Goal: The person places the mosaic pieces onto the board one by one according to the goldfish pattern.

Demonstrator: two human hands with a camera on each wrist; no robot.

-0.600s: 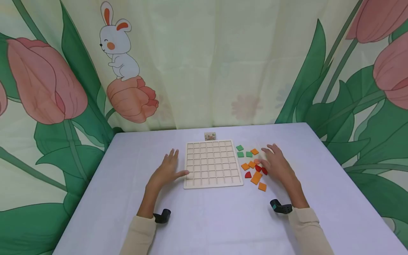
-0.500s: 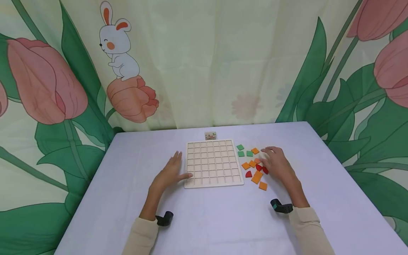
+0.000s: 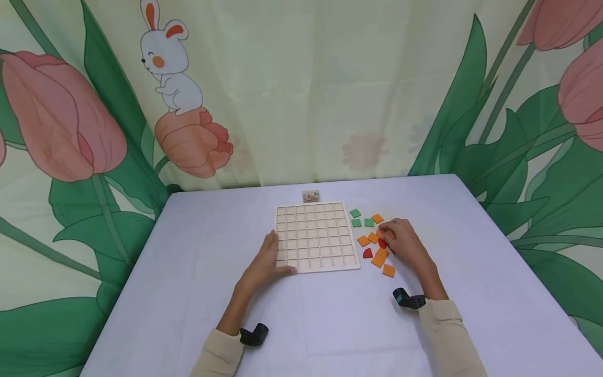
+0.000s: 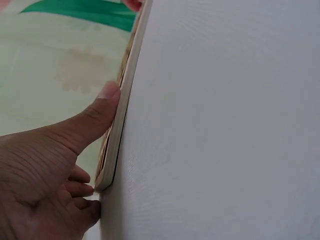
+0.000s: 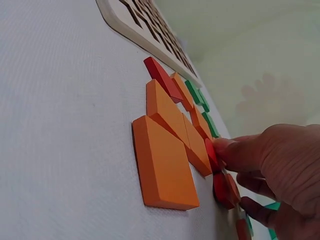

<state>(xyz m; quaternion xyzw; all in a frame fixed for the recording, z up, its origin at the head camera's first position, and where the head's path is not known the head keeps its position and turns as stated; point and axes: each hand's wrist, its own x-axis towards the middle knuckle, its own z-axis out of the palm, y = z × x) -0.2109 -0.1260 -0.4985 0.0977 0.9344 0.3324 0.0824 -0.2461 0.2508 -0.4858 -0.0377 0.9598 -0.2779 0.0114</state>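
A person's left hand (image 3: pixel 266 264) steadies the near left corner of the wooden grid board (image 3: pixel 314 235) on the counter (image 3: pixel 330 324), thumb along its near edge, fingers laid flat. Just right of the board, the right hand (image 3: pixel 400 242) curls its fingers (image 5: pixel 227 150) onto a red tile (image 5: pixel 211 155) among orange and green tiles (image 3: pixel 356 213); picking is under way, and lifting it likely calls for a firmer pinch.

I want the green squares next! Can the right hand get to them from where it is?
Probably yes. The right hand rests on the red and orange pieces, and the green squares lie just beyond them beside the board, uncovered.
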